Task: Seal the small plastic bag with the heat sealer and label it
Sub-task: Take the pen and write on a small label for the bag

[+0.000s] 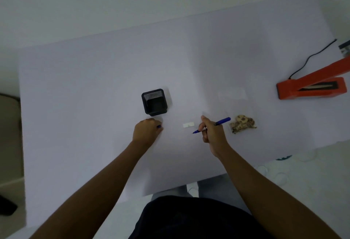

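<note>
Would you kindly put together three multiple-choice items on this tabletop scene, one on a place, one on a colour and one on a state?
1. Where does the small white label lie?
A. Between the two hands
B. Inside the black pen holder
C. On top of the heat sealer

2. What colour is the heat sealer's body?
A. Green
B. Orange-red
C. White

3. What is the state of the blue pen?
A. Standing in the pen holder
B. Lying loose on the table
C. Uncapped, in the grip of the right hand

Answers: 1 A, the label sits on the table between the left hand and the right hand. 2 B, the sealer at the right edge is orange-red. 3 C, the right hand's fingers wrap the pen and its bare tip points toward the label; a small blue piece, probably the cap, shows in the closed left hand.
</note>
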{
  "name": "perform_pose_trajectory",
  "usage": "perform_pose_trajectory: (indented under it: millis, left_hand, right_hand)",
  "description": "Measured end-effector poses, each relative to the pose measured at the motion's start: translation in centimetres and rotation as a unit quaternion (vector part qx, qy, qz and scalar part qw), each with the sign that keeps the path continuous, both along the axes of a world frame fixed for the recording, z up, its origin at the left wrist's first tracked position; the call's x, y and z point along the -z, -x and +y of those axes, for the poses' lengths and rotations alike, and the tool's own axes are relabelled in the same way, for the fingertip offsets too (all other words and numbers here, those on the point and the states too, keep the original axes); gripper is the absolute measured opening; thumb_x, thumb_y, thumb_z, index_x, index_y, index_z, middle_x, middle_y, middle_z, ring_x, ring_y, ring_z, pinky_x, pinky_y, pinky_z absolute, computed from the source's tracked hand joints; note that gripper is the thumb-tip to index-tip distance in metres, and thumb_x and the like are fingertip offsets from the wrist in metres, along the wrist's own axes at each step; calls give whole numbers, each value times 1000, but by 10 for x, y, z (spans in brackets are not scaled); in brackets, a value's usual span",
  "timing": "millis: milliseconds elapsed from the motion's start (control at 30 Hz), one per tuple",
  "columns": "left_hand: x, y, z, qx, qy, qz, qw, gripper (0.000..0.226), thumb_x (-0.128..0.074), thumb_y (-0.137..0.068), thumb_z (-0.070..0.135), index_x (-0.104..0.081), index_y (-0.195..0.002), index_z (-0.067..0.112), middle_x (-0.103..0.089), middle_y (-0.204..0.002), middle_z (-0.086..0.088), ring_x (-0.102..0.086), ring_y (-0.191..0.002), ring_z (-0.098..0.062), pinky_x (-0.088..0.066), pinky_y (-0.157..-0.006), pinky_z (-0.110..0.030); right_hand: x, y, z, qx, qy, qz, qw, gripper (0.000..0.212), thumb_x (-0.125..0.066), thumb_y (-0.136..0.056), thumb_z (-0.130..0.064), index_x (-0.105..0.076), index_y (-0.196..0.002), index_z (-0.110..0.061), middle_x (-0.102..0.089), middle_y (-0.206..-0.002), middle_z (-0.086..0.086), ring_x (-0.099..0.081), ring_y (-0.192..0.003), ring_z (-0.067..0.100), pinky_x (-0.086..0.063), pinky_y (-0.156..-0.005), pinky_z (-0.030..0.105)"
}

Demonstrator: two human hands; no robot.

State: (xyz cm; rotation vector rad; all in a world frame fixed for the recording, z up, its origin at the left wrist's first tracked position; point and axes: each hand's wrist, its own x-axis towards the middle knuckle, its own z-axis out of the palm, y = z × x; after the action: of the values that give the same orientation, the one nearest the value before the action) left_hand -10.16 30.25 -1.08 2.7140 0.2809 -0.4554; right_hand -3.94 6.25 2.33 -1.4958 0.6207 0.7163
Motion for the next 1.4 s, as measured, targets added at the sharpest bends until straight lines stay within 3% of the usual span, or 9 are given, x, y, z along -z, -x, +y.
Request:
perform_pose_trajectory:
  millis: [267, 400, 500, 700, 867, 1067, 1300, 1400]
  left_hand:
    - [3, 2, -5, -11, -4, -12, 1000, 19, -63, -90, 30, -72, -93, 13, -70, -91, -6, -65, -80, -25, -55, -70, -34]
    - [1, -2, -28, 14, -4, -84, 996, 32, -74, -83, 36, -71, -103, 12, -66, -92, -8, -61, -87, -26, -54, -64, -35]
    - [-2, -14, -60, 44, -7, -126, 991, 33, -71, -85, 35, -69, -109, 13, -64, -95, -8, -59, -88, -25, -51, -70, -35]
    - [6, -35, -103, 93, 11, -74, 993, 30, -58, -95, 34, -66, -118, 16, -64, -110, -5, -55, -101, -20, -49, -87, -35]
    - [16, -34, -107, 96, -16, -60, 993, 21, -60, -94, 30, -69, -107, 16, -66, -100, -4, -55, -92, -19, -50, -82, -34]
    - [17, -32, -109, 69, 2, -59, 996, 19, -63, -92, 28, -68, -103, 14, -66, -97, -6, -59, -93, -20, -50, -83, -33]
    - [19, -29, -101, 87, 12, -80, 993, 27, -66, -91, 27, -66, -113, 11, -69, -104, -9, -63, -96, -24, -51, -85, -37]
    - [20, -28, -92, 83, 20, -88, 992, 33, -71, -87, 24, -66, -115, 7, -68, -106, -13, -63, -97, -28, -52, -83, -39]
  right_hand:
    - [-4, -11, 1, 3, 5, -14, 1000, 51, -60, -98, -35, -62, -53, -11, -33, -43, 2, -23, -37, 12, -19, -44, 24]
    - [-6, -16, 2, -2, 19, -55, 998, 52, -59, -99, -36, -65, -53, -12, -40, -47, 8, -29, -35, 13, -23, -39, 22]
    - [-8, -17, 0, -11, 38, -89, 995, 51, -57, -99, -38, -68, -60, -7, -44, -42, 6, -36, -36, 12, -31, -38, 21]
    - [0, -20, -2, -30, 62, -138, 988, 46, -54, -102, -36, -74, -83, 1, -57, -52, 9, -48, -41, 6, -37, -42, 16]
    - [10, -21, -1, -32, 69, -142, 987, 41, -56, -100, -37, -75, -82, -6, -56, -58, 15, -46, -44, 10, -37, -43, 19]
    - [20, -19, -3, -61, 116, -174, 976, 35, -54, -102, -33, -74, -86, -10, -59, -61, 2, -53, -54, 6, -42, -57, 24]
    - [29, -12, -4, -111, 147, -217, 959, 27, -57, -100, -25, -73, -89, -6, -62, -64, -7, -60, -58, 2, -45, -61, 23]
    - [30, -9, -4, -123, 148, -246, 950, 25, -58, -100, -23, -71, -88, -6, -67, -69, 3, -64, -66, 12, -52, -64, 28]
